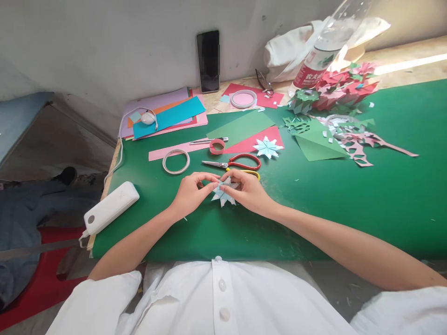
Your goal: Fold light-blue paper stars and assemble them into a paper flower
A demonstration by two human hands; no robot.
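A pale blue cut-paper star (222, 196) lies on the green table cover (349, 195) near the front edge. My left hand (190, 193) pinches its upper left part with curled fingers. My right hand (246, 190) pinches its upper right part the same way. Both hands rest on the cover, fingertips almost touching above the star. Red and yellow handled scissors (235, 164) lie just behind my hands. A second pale blue paper star (267, 147) sits on a red sheet (244, 143) further back.
A tape ring (175, 161) and a small pink tape roll (217, 146) lie at the left rear. Coloured paper sheets (167, 116), a phone (208, 60) against the wall, a bottle (323, 51) and paper flowers (338, 88) stand behind. A white power bank (111, 207) sits at the left edge.
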